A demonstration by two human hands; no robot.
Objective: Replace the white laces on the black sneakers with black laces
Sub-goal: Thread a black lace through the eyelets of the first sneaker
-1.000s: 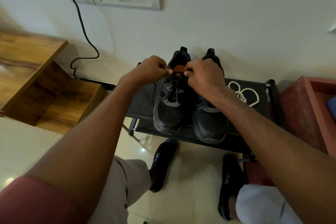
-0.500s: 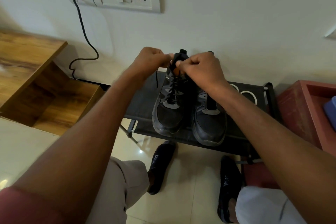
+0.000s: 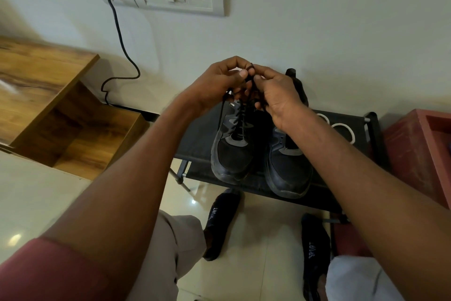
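**A:** Where's the thin black cord lace (image 3: 247, 95)?

**B:** At 12 o'clock above the left black mesh sneaker (image 3: 234, 147). Left hand (image 3: 214, 83) and right hand (image 3: 275, 95) are together, both pinching it. Looks light, floppy and slippy, so I'd grip near the tips.

The two sneakers (image 3: 258, 151) stand side by side in the middle of the black rack (image 3: 195, 139), and the wall (image 3: 317, 44) closes the way just behind them. Bare rack surface lies open to the left of them, while white laces (image 3: 341, 129) lie on the right. A red box (image 3: 419, 154) blocks the right end, and a wooden shelf (image 3: 48, 105) stands well apart on the left.
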